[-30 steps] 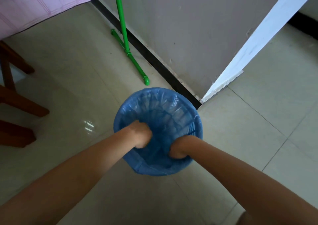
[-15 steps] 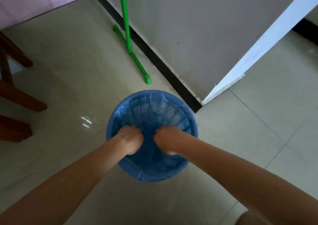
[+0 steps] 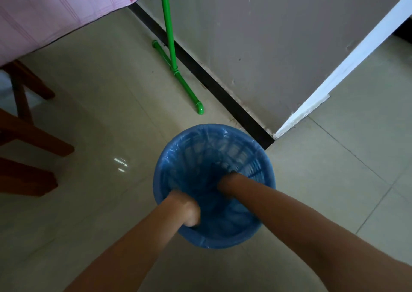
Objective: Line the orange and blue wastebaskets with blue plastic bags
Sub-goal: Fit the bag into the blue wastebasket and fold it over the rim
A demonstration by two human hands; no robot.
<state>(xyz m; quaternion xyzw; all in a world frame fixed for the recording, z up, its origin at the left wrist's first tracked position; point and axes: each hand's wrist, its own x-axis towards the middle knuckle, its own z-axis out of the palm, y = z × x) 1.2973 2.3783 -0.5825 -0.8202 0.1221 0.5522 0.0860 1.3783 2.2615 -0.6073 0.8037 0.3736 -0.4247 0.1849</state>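
My hands have moved apart inside the blue wastebasket [image 3: 256, 171]: left hand [image 3: 189, 211] curled at its near wall, right hand [image 3: 229, 179] sunk deeper. I can't tell either grip. Blue bag [image 3: 200, 135] drapes its rim, nearly seated.

Left hand [image 3: 189, 211] and right hand [image 3: 227, 180] have moved apart inside the blue bag [image 3: 200, 149].

Person's body, head view. The bare left forearm [image 3: 133, 247] and the bare right forearm [image 3: 312, 220] were smooth and tapered toward the wrists, uncovered as far as the frame edge. The left grip [image 3: 188, 211], a bare hand, showed a rounded back and a ridge of knuckles. The right grip [image 3: 227, 180], likewise bare, was in shadow, its fingers hidden.
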